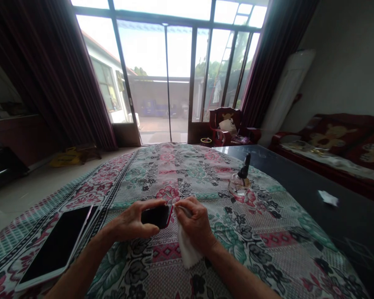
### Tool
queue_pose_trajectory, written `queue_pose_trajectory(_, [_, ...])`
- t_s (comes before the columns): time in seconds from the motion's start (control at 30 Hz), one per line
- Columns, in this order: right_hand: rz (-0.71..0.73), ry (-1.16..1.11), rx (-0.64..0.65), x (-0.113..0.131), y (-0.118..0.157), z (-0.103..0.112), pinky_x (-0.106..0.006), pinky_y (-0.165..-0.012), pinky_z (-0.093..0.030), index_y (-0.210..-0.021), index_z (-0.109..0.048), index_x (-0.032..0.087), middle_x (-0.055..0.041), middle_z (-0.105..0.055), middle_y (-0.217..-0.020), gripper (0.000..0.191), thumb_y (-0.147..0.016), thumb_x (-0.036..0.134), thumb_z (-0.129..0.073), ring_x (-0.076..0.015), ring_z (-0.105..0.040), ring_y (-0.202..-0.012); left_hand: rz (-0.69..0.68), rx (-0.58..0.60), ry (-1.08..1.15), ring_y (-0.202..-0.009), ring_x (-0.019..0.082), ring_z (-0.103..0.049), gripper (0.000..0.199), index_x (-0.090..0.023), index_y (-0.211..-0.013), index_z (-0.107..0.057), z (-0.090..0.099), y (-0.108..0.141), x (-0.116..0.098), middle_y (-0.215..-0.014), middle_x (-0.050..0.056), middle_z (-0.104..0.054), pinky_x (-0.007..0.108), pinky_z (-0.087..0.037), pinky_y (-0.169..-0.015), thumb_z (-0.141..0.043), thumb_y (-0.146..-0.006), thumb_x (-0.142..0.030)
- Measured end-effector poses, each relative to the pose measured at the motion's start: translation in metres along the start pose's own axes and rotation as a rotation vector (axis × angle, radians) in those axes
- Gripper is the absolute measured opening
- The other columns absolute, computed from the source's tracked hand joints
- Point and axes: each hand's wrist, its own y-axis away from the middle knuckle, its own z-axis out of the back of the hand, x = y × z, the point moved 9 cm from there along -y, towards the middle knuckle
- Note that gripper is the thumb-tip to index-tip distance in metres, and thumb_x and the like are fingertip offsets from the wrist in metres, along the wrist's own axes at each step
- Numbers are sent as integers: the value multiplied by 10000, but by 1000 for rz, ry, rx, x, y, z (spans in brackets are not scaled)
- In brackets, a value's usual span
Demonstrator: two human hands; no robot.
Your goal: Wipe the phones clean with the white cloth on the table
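A small dark phone with a red edge [157, 216] is gripped in my left hand [131, 220], between thumb and fingers. My right hand [197, 224] holds a white cloth [188, 249], its fingers pinched against the phone's right edge. The cloth hangs down below the right hand. To the left, a large tablet with a white frame [56, 242] lies on the flowered tablecloth [162, 274], with its dark screen up. A clear spray bottle with a black nozzle [240, 185] stands upright beyond my right hand.
A crumpled white tissue [328, 198] lies on the dark table surface [299, 182] at the right. Behind the table are a glass door [152, 95], a wooden armchair [226, 124] and dark curtains [68, 83]. A red sofa [339, 141] stands at the right.
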Motion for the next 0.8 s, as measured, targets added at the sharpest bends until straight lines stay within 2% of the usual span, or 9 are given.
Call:
queue_pose_trajectory(0.6, [162, -1, -2, 23, 11, -6, -261, -635, -480, -769, -676, 196, -25, -595, -746, 133, -746, 107, -579, -140, -584, -691, 39, -12, 32, -1007, 269, -613, 677, -220, -1307, -522, 2, 0, 5, -1199, 39, -642, 348, -480, -875, -644, -642, -247])
queue_pose_trajectory(0.8, [221, 16, 19, 26, 15, -8, -265, -656, -491, -836, -669, 208, -26, -594, -777, 166, -762, 105, -561, -140, -584, -719, 50, -20, 26, -1018, 278, -611, 679, -216, -1310, -521, 3, 1, 3, -1213, 47, -636, 358, -476, -885, -634, -642, -247])
